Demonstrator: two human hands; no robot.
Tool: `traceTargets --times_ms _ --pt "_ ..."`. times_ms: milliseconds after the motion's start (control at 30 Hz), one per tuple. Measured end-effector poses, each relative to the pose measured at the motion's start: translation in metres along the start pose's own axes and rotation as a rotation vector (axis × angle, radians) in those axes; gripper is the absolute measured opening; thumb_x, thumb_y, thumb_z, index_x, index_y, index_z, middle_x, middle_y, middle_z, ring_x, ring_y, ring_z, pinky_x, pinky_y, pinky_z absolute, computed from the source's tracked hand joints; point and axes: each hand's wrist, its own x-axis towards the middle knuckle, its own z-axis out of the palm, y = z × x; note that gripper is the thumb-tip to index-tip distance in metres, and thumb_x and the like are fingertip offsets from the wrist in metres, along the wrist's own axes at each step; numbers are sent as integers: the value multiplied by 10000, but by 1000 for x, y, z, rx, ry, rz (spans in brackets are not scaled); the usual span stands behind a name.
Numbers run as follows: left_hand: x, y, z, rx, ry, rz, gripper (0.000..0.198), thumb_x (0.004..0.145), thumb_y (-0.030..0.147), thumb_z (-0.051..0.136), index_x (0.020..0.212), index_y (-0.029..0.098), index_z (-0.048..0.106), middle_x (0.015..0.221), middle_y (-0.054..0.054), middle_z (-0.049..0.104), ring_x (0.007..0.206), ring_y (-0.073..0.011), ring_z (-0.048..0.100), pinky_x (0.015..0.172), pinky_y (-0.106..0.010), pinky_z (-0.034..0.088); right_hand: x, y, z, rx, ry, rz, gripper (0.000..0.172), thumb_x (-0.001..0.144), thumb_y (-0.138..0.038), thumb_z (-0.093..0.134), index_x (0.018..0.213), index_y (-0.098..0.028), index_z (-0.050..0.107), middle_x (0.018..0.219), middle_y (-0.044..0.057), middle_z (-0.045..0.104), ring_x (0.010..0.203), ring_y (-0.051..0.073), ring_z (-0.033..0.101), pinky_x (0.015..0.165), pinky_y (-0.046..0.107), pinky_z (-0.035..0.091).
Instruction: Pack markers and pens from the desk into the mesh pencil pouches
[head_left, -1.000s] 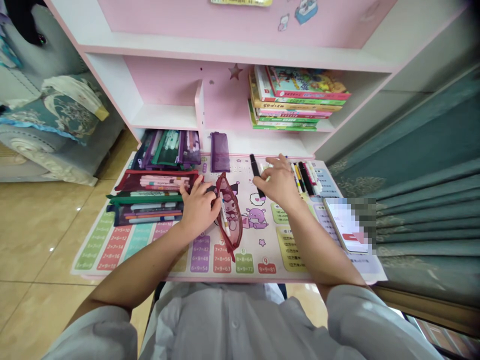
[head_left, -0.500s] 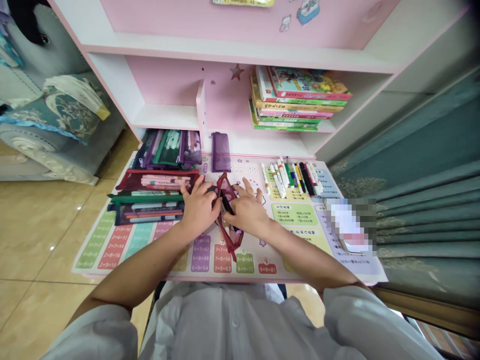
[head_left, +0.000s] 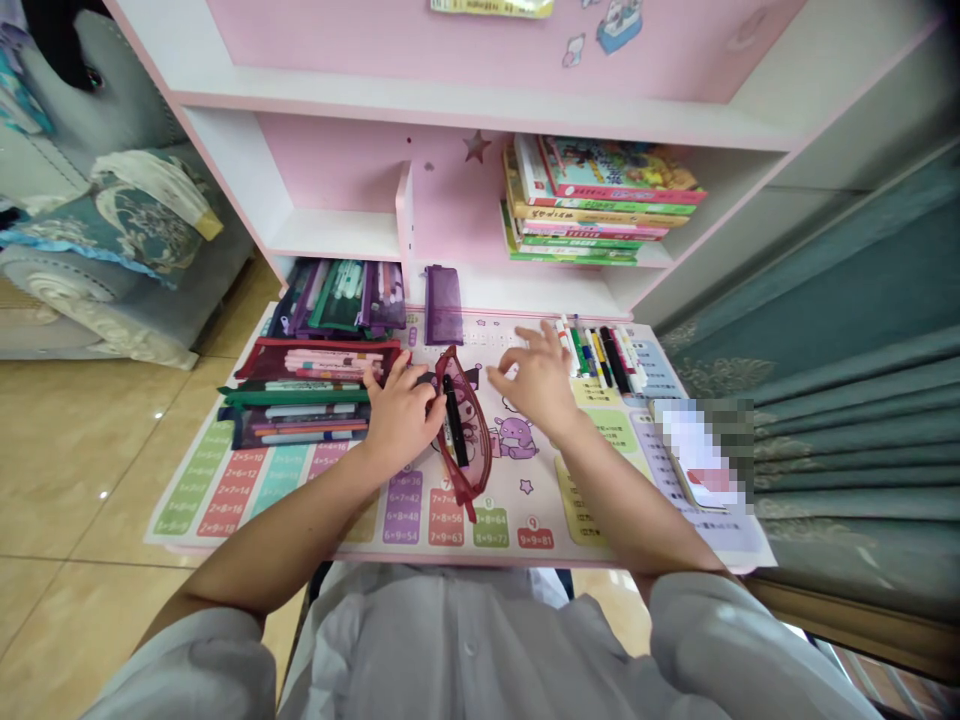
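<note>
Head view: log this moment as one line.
left hand: at left edge of open red pouch | black marker: lying in red pouch | right hand: open, nothing visibly held, near loose pens

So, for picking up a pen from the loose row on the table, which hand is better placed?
The right hand, I think. It looks empty and open, and is close to the loose pens. The left hand is farther away, at the edge of the red pouch.
</note>
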Motion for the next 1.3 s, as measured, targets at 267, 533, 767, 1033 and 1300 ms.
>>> traceTargets --times_ms 267,533,767,1033,1300 --pt "0 0 1 -11 -5 -4 269 910 297 545 681 203 651 1233 -90 687 1362 -357 456 1080 -744 191 49 72 35 -327 -198 445 488 846 -402 539 1183 -73 668 1550 240 343 1487 464 76 1063 771 187" --pt "0 -1 1 -9 -1 2 274 910 298 542 676 205 652 1211 -84 695 1356 -355 466 1096 -737 180 40 49 22 -218 -234 334 369 837 -355 552 1039 -106 736 1552 194 372 1497 425 101 1086 745 199" --pt "1 0 1 -12 -7 0 274 912 299 541 688 202 666 1229 -96 688 1363 -361 453 1089 -740 177 7 3 -10 87 -136 62 175 753 -272 598 637 -178 689 1496 128 478 1491 393 194 1099 722 224" --pt "1 0 1 9 3 4 253 900 285 550 690 201 663 1210 -91 696 1351 -357 466 1093 -725 177 -26 -30 -14 96 -296 -119 181 762 -247 614 608 -164 662 1508 164 460 1509 395 143 1106 707 211" --pt "1 0 1 -8 0 -3 225 893 262 558 706 202 669 1215 -87 698 1348 -351 471 1093 -723 182 -29 -40 6 45 -421 -150 178 784 -251 588 739 -153 730 1525 170 427 1512 400 118 1125 702 192"
